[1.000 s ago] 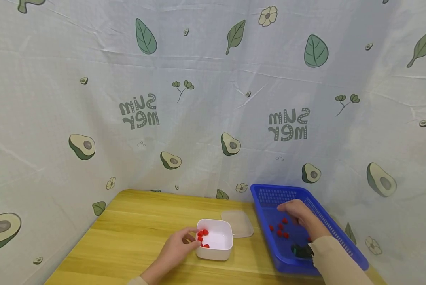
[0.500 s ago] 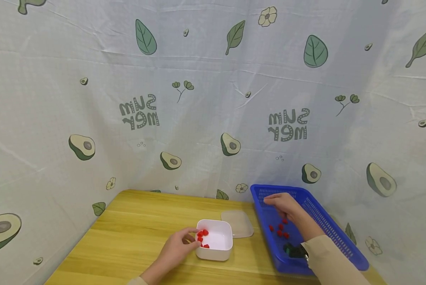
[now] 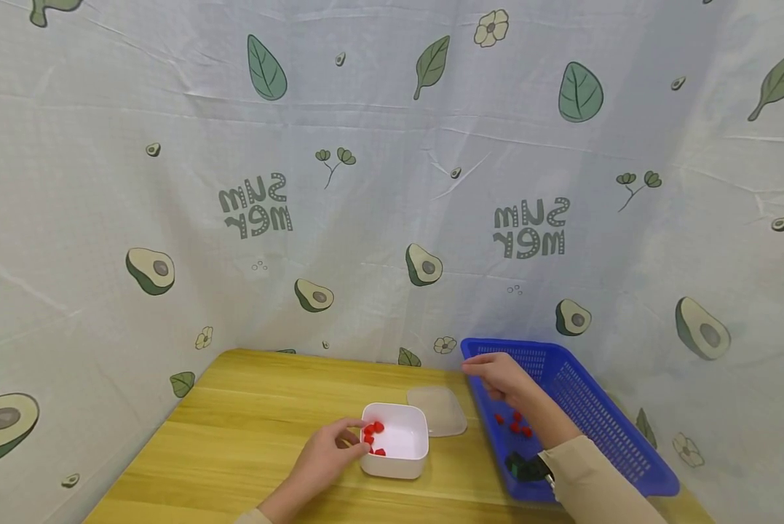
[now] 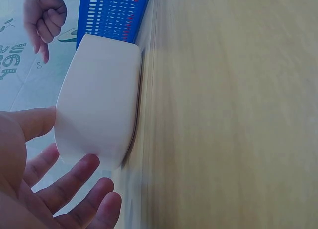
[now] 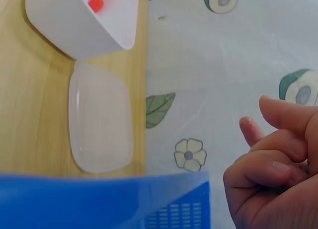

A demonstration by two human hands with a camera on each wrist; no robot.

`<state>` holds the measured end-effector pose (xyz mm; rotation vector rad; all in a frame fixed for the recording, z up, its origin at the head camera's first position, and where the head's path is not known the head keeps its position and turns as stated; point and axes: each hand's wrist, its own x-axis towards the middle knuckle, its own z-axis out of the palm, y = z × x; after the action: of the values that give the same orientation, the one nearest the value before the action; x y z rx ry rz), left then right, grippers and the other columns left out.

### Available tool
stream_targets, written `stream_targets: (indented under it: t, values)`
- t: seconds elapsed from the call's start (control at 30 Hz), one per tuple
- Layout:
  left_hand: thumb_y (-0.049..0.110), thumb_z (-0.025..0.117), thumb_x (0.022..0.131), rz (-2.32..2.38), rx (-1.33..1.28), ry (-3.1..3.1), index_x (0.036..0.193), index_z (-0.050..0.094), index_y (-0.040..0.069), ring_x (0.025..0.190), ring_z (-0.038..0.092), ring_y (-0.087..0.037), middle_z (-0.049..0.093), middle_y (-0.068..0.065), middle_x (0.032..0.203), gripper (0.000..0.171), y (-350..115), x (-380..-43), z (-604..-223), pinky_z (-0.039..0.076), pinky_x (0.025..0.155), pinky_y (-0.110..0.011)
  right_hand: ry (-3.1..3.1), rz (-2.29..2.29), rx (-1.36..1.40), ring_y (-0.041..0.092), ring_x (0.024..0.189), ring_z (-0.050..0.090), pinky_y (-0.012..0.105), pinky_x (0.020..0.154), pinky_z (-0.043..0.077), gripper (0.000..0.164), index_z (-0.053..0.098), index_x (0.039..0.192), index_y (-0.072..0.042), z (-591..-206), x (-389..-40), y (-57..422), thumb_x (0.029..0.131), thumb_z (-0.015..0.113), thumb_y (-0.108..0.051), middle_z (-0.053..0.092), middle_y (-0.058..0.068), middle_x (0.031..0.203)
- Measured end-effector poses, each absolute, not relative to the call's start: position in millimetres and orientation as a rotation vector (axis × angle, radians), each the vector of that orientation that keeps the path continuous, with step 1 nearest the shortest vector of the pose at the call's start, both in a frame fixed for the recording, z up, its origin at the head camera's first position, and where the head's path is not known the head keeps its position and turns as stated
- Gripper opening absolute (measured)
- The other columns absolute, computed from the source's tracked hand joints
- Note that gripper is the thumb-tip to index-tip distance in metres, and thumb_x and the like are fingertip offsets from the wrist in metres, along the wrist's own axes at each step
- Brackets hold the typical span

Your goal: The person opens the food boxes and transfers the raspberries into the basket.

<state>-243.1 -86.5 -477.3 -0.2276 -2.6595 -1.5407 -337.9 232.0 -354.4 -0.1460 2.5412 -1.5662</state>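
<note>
My left hand [image 3: 329,455] touches the left side of a small white box [image 3: 398,469]. In the left wrist view its thumb meets the rim, while the other fingers lie loosely spread at the wall. Several small red pieces [image 3: 378,427] lie inside the box along its left side. My right hand [image 3: 501,376] hovers over the left rim of a blue basket [image 3: 627,429], back of the box. Its lower fingers are curled and its thumb and index finger point forward, a little apart in the right wrist view; I cannot tell whether something is between them. More red pieces [image 3: 515,428] lie in the basket.
A translucent lid [image 3: 437,411] lies flat on the wooden table [image 3: 247,415], between box and basket. A patterned cloth [image 3: 365,218] hangs behind and beside the table. A dark device [image 3: 528,467] at the right wrist overlaps the basket's near end.
My right hand has moved left and slightly up, from over the middle of the basket to its left rim. The left hand and the box have stayed put.
</note>
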Motion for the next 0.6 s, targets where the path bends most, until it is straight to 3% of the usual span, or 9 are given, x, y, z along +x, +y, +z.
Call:
stream_targets:
  t: [0.6]
  values:
    - [0.03,0.077,0.089,-1.532,-0.246,-2.651,0.123,0.07,0.019,0.083,0.059,-0.017,0.069,0.003,0.093,0.037,-86.9,-242.9,-478.4,0.048,0.067,-0.028,2.423,-1.597,-0.2,0.008,0.046,0.021,0.023,0.045,0.023,0.034,0.065,0.123,0.007,-372.1,-326.2,190.4,0.095,0.066,-0.014,0.03,-0.007,0.053]
